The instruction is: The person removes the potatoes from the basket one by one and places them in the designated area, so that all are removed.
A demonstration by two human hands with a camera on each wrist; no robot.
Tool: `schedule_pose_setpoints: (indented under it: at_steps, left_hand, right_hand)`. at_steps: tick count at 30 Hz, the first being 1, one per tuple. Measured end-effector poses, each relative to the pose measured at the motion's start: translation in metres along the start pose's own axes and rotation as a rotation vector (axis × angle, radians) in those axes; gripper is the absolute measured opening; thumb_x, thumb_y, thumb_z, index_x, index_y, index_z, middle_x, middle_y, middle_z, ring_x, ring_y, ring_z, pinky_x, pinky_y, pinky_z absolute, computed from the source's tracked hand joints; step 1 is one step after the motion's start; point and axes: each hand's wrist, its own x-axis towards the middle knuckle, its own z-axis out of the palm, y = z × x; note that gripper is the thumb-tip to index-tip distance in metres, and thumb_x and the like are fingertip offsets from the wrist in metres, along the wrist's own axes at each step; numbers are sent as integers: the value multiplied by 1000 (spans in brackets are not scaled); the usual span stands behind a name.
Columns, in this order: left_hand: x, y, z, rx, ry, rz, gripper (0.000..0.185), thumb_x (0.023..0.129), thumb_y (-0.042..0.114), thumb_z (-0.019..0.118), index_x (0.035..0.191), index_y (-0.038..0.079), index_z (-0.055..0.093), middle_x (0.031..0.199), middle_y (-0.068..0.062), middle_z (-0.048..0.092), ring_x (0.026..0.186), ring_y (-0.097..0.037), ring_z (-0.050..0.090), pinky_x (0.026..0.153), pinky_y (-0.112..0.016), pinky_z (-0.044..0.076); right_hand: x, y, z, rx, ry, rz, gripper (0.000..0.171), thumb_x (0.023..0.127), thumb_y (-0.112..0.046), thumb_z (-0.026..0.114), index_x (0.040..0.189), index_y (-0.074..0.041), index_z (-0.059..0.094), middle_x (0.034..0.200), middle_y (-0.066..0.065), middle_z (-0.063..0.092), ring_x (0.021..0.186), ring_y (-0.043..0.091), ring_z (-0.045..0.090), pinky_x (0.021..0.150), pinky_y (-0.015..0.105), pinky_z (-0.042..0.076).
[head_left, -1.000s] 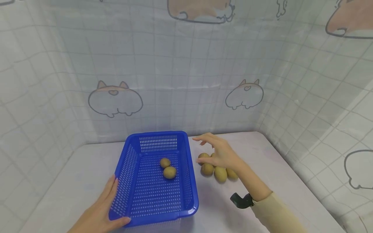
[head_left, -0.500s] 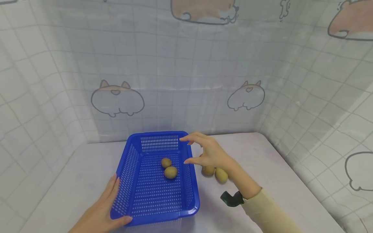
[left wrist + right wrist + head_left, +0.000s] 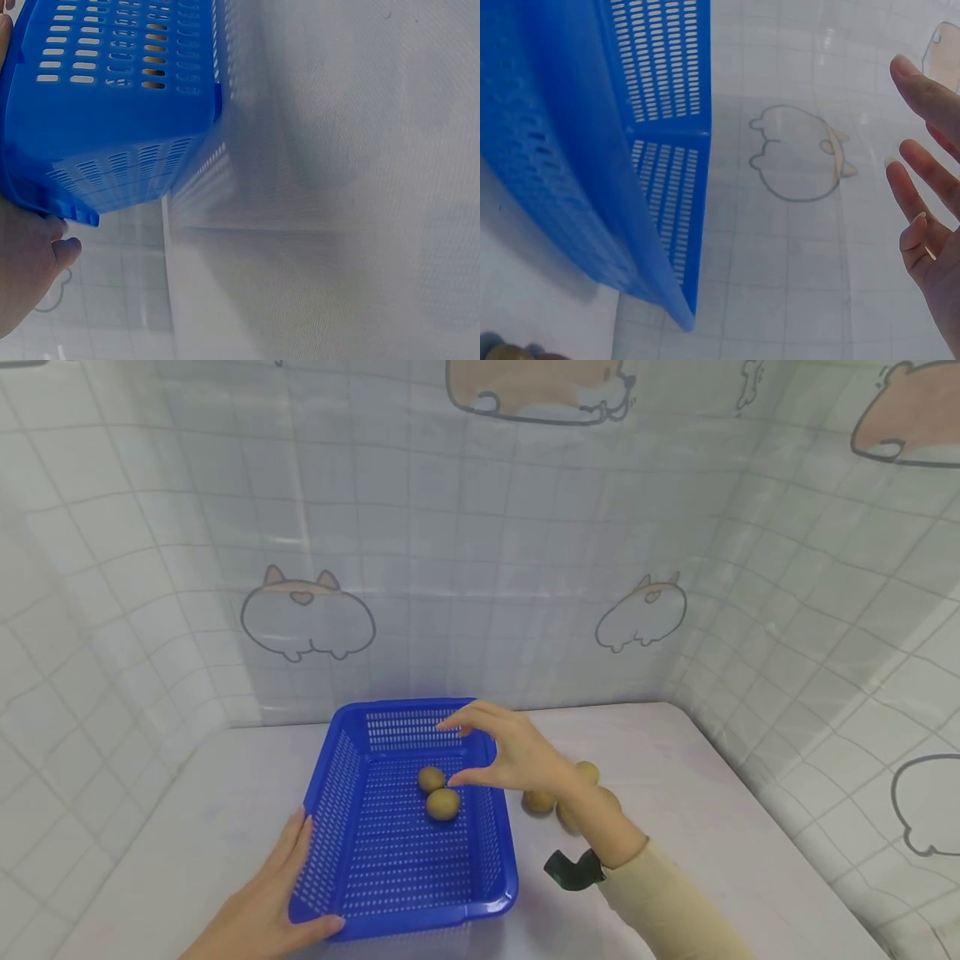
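Observation:
A blue plastic basket (image 3: 405, 868) with slotted walls stands in the middle of the table. Two small oval yellow-brown pieces of produce, like potatoes, lie in it: the smaller one (image 3: 431, 779) behind the larger one (image 3: 442, 805). My left hand (image 3: 258, 889) holds the basket's near left corner, fingers along the outer side and thumb at the front rim. Over the basket's right rim hovers my right hand (image 3: 510, 752), thumb and fingers spread wide in a curve with nothing between them. The right wrist view shows that hand (image 3: 937, 202) beyond the basket wall.
On the table (image 3: 660, 827) to the right of the basket lie several more of the potato-like pieces (image 3: 538, 802), partly hidden behind the right forearm. A wall sheet (image 3: 465, 643) with a grid and dog drawings encloses the back and sides.
My right hand has moved left, from over the loose pieces to over the basket's right side, still holding nothing. The left hand keeps its place on the basket.

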Motion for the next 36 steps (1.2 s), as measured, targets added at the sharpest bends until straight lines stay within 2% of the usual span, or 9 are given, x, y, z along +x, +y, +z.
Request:
schedule_pose_setpoints:
  at_steps: [8, 15, 21, 30, 36]
  left_hand:
    - [-1, 5, -1, -4, -8, -15, 123, 76, 57, 72, 153, 0, -4, 158, -24, -4, 133, -56, 24, 87, -69, 41]
    - [0, 7, -2, -5, -39, -49, 123, 77, 60, 70, 153, 2, -7, 158, -25, -4, 134, -55, 22, 88, -69, 41]
    - [1, 7, -1, -11, -38, -47, 121, 77, 59, 70, 152, 0, -6, 157, -27, -2, 134, -56, 22, 87, -69, 41]
    - [0, 11, 1, -12, 21, 17, 119, 77, 54, 73, 153, -1, 0, 158, -26, -1, 133, -55, 25, 83, -69, 44]
    - [0, 12, 0, -1, 23, 11, 120, 77, 55, 73, 153, 1, -2, 159, -23, -3, 133, -55, 25, 81, -69, 45]
  right_hand:
    - [11, 1, 9, 22, 9, -68, 58, 71, -26, 87, 122, -14, 63, 117, -4, 62, 97, 6, 54, 84, 21, 48]
    - [21, 1, 17, 76, -12, -58, 59, 71, -28, 87, 124, -15, 62, 118, -4, 61, 99, 6, 53, 85, 23, 48]
    - [34, 3, 28, 112, -10, -73, 60, 70, -27, 87, 123, -13, 62, 118, 0, 63, 100, 6, 54, 87, 21, 47]
    - [45, 12, 48, 97, -2, -35, 61, 69, -30, 88, 121, -15, 63, 117, -8, 63, 100, 3, 54, 86, 19, 46]
    - [45, 22, 57, 108, -25, 31, 60, 71, -32, 86, 123, -15, 61, 120, -7, 63, 101, 3, 56, 87, 21, 46]
